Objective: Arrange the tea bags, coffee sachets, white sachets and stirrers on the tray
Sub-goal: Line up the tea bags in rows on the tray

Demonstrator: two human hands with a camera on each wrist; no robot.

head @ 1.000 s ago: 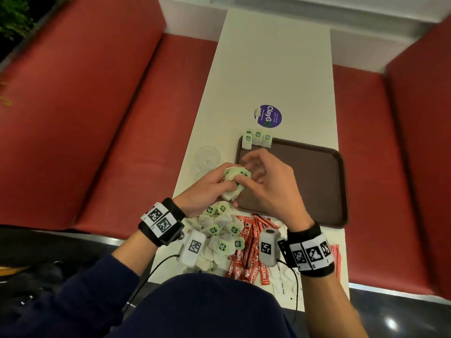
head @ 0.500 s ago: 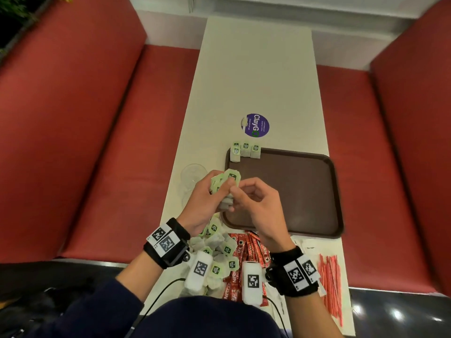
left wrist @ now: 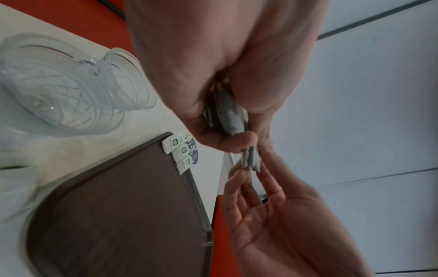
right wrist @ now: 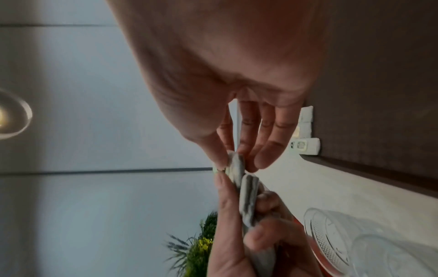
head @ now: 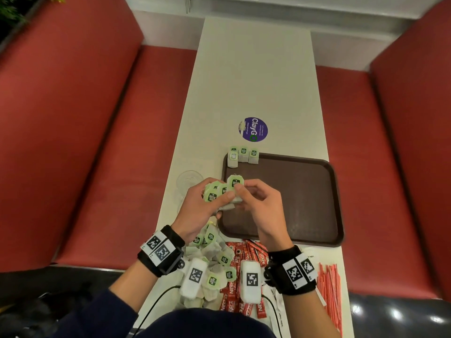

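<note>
My left hand (head: pixel 207 203) grips a bunch of green-tagged tea bags (head: pixel 216 193) above the tray's near-left corner. My right hand (head: pixel 240 191) pinches the top tea bag (head: pixel 235 182) of that bunch between thumb and forefinger; the right wrist view shows the pinched tea bag (right wrist: pixel 234 165). The brown tray (head: pixel 305 198) holds three tea bags (head: pixel 242 156) in a row at its far-left corner. A heap of tea bags (head: pixel 214 259), red coffee sachets (head: pixel 241 254), white sachets (head: pixel 278 298) and red stirrers (head: pixel 330 291) lies on the table's near end.
Clear plastic cups (head: pixel 189 181) lie on the table left of the tray, seen close in the left wrist view as cups (left wrist: pixel 66 84). A purple round sticker (head: pixel 253 129) sits beyond the tray. Red bench seats (head: pixel 97 142) flank the narrow white table (head: pixel 256 81).
Both hands have drawn back towards me from over the tray's left part, still holding the bunch. The right hand's thumb and forefinger now pinch the top tea bag.
</note>
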